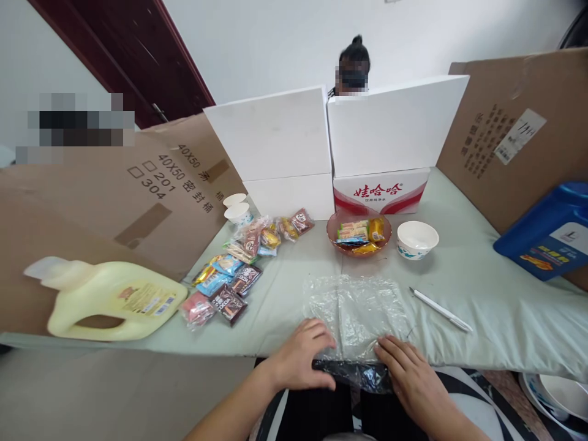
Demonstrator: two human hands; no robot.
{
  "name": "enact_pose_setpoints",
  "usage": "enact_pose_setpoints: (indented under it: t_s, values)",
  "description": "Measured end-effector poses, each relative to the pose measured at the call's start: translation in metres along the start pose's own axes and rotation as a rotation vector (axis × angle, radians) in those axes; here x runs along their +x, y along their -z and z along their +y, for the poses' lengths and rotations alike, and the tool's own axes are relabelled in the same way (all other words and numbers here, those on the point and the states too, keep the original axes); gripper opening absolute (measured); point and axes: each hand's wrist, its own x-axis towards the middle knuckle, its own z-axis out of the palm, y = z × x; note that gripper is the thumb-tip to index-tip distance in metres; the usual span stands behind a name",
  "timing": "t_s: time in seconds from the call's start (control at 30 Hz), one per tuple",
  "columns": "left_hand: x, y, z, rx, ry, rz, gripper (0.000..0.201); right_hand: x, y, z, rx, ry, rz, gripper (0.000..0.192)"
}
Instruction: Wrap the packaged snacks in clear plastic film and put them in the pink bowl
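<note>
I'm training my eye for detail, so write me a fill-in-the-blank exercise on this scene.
1. The hand nearer the pen is the ____ one.
2. In the picture, the clear plastic lies to the ____ of the pen.
3. The jug at the far right is ____.

Missing words: right; left; blue.

Clear, crinkled plastic sheet [356, 312], perhaps a bag, flat on pale tablecloth [285, 291]
</note>
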Motion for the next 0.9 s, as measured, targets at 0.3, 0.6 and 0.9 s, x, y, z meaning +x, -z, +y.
enact_pose_setpoints:
  t_s: [0.3,0.6,0.9]
  values:
    - [-0.056,-0.008,-0.017,-0.268,0.146,0.148,0.017,-0.004,0.044,0.016,0.452,-0.092,-0.174,0.023]
    - [-0.012,0.001,-0.035,-0.460,0.621,0.533,0.023,0.034,0.035,0.038,0.956,-0.647,0.112,0.033]
    - [0.023,-0.030,-0.056,0.045,0.943,0.673,0.022,0.102,-0.008,0.035,0.501,-0.863,0.225,0.038]
